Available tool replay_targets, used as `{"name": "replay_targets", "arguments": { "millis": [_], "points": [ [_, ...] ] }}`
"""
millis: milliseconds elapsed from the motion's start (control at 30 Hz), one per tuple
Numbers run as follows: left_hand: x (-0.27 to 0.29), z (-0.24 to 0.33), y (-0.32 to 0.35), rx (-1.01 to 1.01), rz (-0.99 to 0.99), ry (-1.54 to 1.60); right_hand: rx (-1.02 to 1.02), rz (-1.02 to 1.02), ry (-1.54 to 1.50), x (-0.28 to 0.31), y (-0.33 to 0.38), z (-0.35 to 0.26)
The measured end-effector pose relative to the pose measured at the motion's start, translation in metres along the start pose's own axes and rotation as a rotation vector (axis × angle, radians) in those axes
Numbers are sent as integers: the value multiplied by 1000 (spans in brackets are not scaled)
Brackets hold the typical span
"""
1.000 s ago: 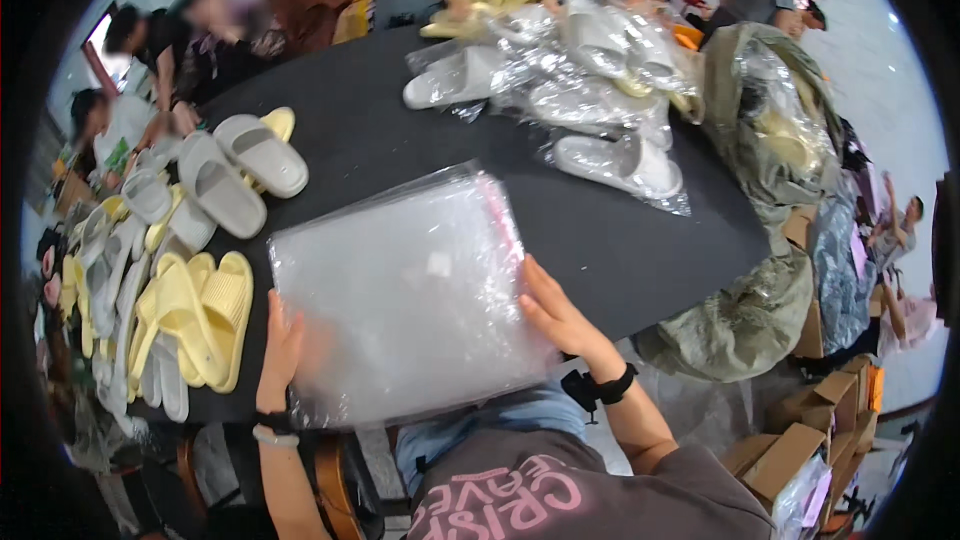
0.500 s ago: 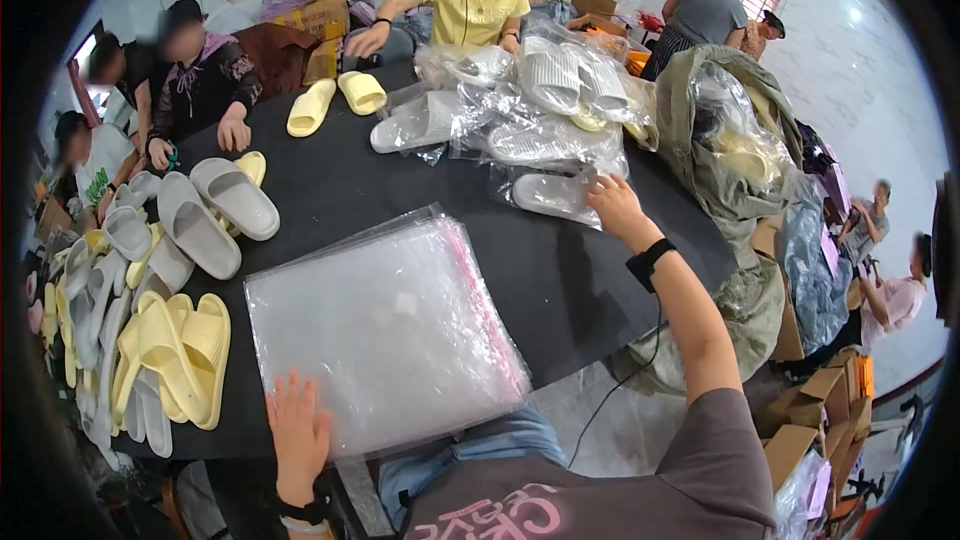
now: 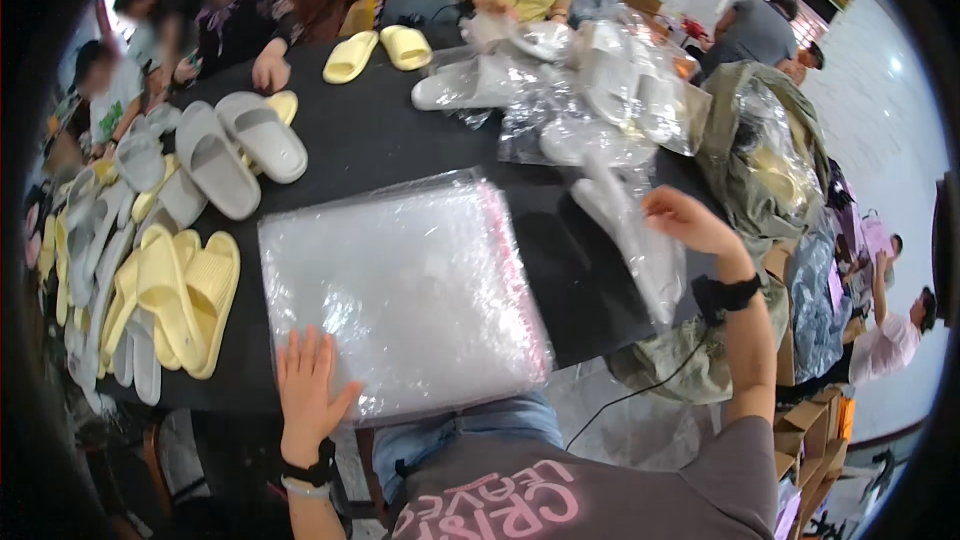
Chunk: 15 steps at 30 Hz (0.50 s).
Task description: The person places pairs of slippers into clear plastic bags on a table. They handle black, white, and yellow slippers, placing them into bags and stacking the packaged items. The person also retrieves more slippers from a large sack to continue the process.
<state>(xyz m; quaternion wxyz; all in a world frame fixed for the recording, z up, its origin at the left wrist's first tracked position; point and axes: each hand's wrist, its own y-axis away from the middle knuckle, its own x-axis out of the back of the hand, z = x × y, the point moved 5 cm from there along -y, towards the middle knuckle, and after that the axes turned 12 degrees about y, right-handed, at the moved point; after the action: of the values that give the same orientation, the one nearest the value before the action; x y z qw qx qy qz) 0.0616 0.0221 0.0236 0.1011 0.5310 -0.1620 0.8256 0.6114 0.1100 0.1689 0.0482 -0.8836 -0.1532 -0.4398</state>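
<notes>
A stack of clear plastic bags point(image 3: 400, 290) lies flat on the black table point(image 3: 390, 140) in front of me. My left hand point(image 3: 308, 390) rests flat on its near left corner, fingers spread. My right hand point(image 3: 690, 222) is lifted at the table's right edge and grips a bagged pale slipper point(image 3: 635, 230) that hangs blurred below it. Beyond it lies a heap of bagged pale slippers point(image 3: 590, 80).
Loose yellow slippers point(image 3: 175, 295) and grey slippers point(image 3: 235, 145) crowd the left side. Two yellow slippers point(image 3: 375, 50) lie at the far end. Several people sit round the far and left edges. A large sack point(image 3: 765, 155) of bagged slippers stands at the right.
My right hand went out to the heap of bagged slippers and has come back toward me with one bagged slipper. My left hand stays on the stack of bags.
</notes>
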Motion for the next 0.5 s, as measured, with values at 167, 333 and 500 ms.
{"name": "replay_targets", "arguments": {
  "millis": [167, 333, 500],
  "points": [
    [1, -1, 3, 5, 57, 7, -108, 213, -625, 13, -10, -42],
    [3, 0, 2, 25, 56, 31, 61, 8, -1191, -16, -57, -124],
    [0, -6, 3, 53, -4, 25, 134, -191, -1107, -82, -117, -167]
  ]
}}
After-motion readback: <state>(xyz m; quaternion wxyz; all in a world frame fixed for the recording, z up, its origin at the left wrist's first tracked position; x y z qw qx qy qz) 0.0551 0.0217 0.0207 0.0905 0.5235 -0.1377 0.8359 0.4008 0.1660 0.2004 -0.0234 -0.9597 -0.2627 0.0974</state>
